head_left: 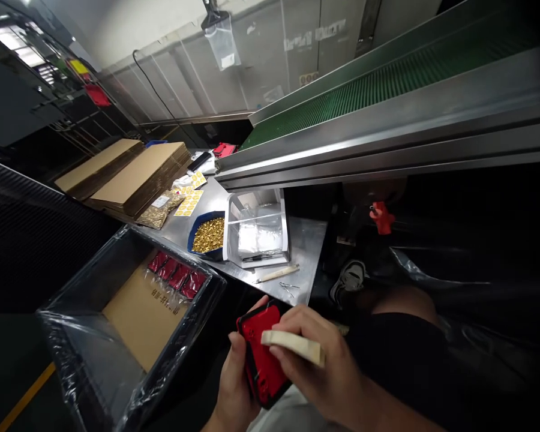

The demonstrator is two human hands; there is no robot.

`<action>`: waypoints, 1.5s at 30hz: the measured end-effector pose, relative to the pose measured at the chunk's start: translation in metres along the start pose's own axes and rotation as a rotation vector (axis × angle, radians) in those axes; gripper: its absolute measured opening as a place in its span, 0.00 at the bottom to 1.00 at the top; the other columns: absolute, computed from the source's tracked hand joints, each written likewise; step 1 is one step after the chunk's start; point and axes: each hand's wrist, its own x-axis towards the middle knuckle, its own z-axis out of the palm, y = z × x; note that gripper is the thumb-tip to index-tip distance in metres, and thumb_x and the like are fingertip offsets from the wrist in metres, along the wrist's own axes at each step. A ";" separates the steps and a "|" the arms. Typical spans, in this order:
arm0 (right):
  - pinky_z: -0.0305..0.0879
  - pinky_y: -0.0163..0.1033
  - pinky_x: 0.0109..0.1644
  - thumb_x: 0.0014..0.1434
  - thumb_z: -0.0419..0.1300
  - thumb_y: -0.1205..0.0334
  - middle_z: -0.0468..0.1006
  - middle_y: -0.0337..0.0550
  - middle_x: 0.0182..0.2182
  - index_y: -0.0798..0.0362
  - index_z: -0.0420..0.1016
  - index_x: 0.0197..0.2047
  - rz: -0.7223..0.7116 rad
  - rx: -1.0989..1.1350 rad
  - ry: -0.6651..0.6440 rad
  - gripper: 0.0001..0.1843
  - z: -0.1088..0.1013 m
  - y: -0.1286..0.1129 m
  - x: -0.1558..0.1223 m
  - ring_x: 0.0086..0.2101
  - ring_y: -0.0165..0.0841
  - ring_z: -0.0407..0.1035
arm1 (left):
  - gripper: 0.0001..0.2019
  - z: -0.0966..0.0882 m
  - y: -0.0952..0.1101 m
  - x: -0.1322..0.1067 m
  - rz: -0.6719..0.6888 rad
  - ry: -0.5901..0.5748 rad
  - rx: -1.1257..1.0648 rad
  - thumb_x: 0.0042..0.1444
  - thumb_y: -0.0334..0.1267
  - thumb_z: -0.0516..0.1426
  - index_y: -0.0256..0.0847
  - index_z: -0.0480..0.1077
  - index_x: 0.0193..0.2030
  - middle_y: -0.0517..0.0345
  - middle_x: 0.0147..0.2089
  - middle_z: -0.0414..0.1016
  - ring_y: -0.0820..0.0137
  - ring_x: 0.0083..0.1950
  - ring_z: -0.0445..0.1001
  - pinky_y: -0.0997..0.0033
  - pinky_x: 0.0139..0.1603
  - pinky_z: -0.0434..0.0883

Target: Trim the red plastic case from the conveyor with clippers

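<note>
My left hand (238,375) grips a red plastic housing with black edging (267,354) from its left side, low in front of my lap. The housing is tilted, with its red inner face turned up. My right hand (326,366) is closed around a cream-coloured bar-shaped piece (294,347), held over the housing's right part. Whether the bar touches the housing I cannot tell. Just beyond my hands, on the metal table (306,240), lie a wooden-handled pointed tool (276,274) and a few thin metal pins (289,288).
A blue tray (209,234) of small brass-coloured parts stands beside a white bin (256,234) of clear bags. At left, a plastic-lined box (130,324) holds several bagged red pieces (177,276). Flat cardboard (139,177) is stacked behind. A green conveyor (342,99) slopes up rightward.
</note>
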 end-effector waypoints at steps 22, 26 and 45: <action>0.68 0.24 0.41 0.56 0.62 0.69 0.73 0.37 0.36 0.54 0.72 0.42 -0.147 -0.099 0.191 0.09 -0.004 -0.021 -0.001 0.38 0.16 0.69 | 0.36 0.016 -0.005 -0.002 0.219 0.041 0.270 0.61 0.62 0.56 0.38 0.61 0.68 0.41 0.59 0.70 0.49 0.65 0.64 0.56 0.65 0.66; 0.67 0.25 0.41 0.53 0.65 0.69 0.74 0.37 0.35 0.55 0.72 0.42 -0.250 -0.138 0.176 0.12 -0.004 -0.029 -0.001 0.38 0.17 0.70 | 0.39 0.019 -0.004 -0.007 0.256 0.034 0.274 0.58 0.63 0.59 0.36 0.62 0.67 0.41 0.57 0.73 0.48 0.66 0.63 0.56 0.66 0.66; 0.70 0.19 0.42 0.58 0.62 0.63 0.75 0.33 0.37 0.49 0.74 0.42 0.040 -0.106 0.128 0.08 -0.013 -0.026 0.002 0.37 0.14 0.71 | 0.36 0.040 0.018 -0.008 -0.020 0.023 -0.212 0.59 0.59 0.60 0.51 0.57 0.71 0.46 0.59 0.71 0.54 0.57 0.73 0.56 0.64 0.69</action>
